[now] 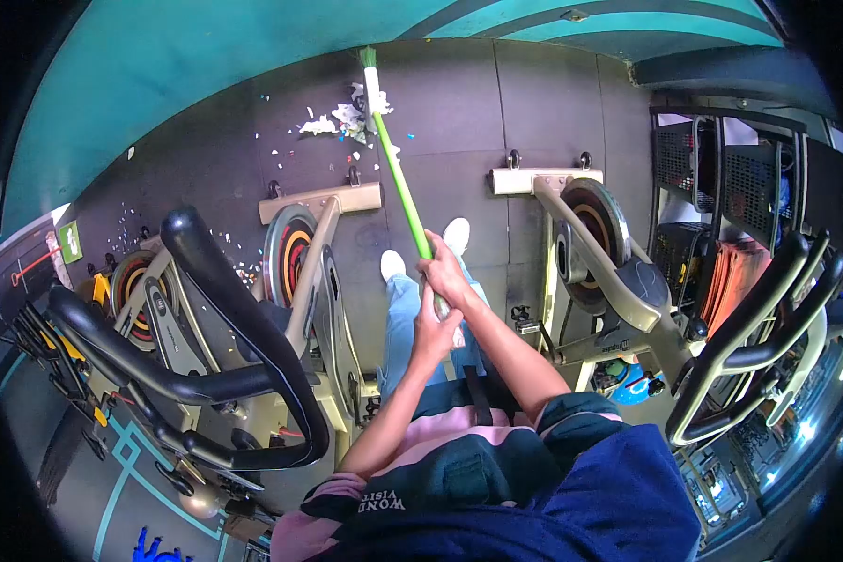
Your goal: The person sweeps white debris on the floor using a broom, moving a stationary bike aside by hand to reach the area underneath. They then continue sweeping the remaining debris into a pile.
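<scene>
A broom with a bright green handle point(402, 183) stretches away from me, and both my hands are wrapped round its near part. My right hand point(446, 275) grips the handle farther up. My left hand point(436, 328) closes round it just below, closer to my body. At the far end, the white broom head point(372, 91) with green bristles point(369, 58) lies by the foot of the teal wall. Torn white scraps point(348, 119) are gathered beside the head. Small white, blue and red bits point(245, 273) are scattered over the dark floor to the left.
Exercise bikes stand on both sides: one bike point(322, 208) close on the left, another point(571, 201) on the right. Black handlebars point(220, 281) reach in at the left. A rack with black baskets point(751, 183) is at the far right. The teal wall point(225, 66) curves behind.
</scene>
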A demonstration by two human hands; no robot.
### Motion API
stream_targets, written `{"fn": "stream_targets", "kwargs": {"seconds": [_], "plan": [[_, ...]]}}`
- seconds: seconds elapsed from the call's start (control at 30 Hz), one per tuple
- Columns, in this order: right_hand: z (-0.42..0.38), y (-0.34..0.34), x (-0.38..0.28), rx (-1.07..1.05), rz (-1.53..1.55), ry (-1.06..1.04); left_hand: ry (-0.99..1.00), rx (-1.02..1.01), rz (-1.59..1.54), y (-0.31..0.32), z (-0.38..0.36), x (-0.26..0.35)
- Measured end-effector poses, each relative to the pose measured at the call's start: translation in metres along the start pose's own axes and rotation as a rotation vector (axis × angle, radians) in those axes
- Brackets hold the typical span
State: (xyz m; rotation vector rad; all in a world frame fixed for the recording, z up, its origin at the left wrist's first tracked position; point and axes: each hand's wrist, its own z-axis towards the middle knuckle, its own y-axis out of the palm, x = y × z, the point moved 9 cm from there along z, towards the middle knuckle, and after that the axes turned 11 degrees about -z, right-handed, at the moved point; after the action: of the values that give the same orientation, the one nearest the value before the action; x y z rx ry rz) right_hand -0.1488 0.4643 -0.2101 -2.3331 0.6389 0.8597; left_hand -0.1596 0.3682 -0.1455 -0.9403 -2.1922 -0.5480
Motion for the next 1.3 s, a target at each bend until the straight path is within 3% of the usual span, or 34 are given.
{"fn": "stream_targets", "kwargs": {"seconds": [0.03,0.1,0.17,0.23,0.3,0.4,0.53,0.63,0.7,0.73,0.87,0.97,1.03,1.1,1.17,1.3], "plan": [[-0.009,-0.008,-0.007,0.002,0.000,-0.001,0.106,0.008,0.087,0.003,-0.007,0.014],[-0.030,-0.020,-0.003,-0.051,0.014,0.168,-0.173,-0.059,0.012,0.011,-0.024,-0.004],[-0.042,-0.026,0.013,-0.029,-0.051,0.186,-0.195,-0.117,-0.035,0.019,-0.036,-0.021],[-0.051,-0.038,0.025,0.026,-0.243,0.231,-0.095,-0.103,-0.133,0.026,-0.039,-0.010],[-0.047,-0.035,0.042,0.010,-0.274,0.272,-0.316,-0.162,-0.316,0.035,-0.041,-0.022],[-0.035,0.000,0.083,-0.134,0.122,0.489,-0.274,-0.139,-0.207,0.022,-0.022,-0.028],[0.006,0.029,0.072,-0.117,0.230,0.301,-0.304,-0.082,-0.204,0.009,0.001,-0.019],[0.001,0.021,0.049,-0.159,0.395,0.299,-0.352,-0.070,-0.178,0.010,0.001,-0.022],[-0.012,0.007,0.037,-0.173,0.376,0.300,-0.150,-0.032,0.164,0.013,-0.002,-0.011],[-0.021,0.002,0.034,-0.186,0.382,0.303,-0.144,-0.041,0.235,0.016,-0.009,-0.012],[-0.065,-0.021,0.016,-0.168,0.261,0.329,-0.002,-0.041,0.295,0.023,-0.049,-0.005],[-0.078,-0.028,0.034,-0.101,0.023,0.294,-0.152,-0.109,0.153,0.028,-0.063,-0.016],[-0.075,-0.027,0.056,-0.042,-0.091,0.324,-0.379,-0.150,-0.018,0.029,-0.066,-0.041],[-0.061,-0.011,0.074,-0.070,0.069,0.379,-0.302,-0.145,0.153,0.024,-0.048,-0.032],[-0.048,0.016,0.080,-0.173,0.484,0.470,-0.222,-0.112,0.138,0.017,-0.026,-0.038],[-0.013,0.029,0.058,-0.239,0.656,0.318,-0.189,-0.033,0.267,0.011,-0.003,-0.018]]}}
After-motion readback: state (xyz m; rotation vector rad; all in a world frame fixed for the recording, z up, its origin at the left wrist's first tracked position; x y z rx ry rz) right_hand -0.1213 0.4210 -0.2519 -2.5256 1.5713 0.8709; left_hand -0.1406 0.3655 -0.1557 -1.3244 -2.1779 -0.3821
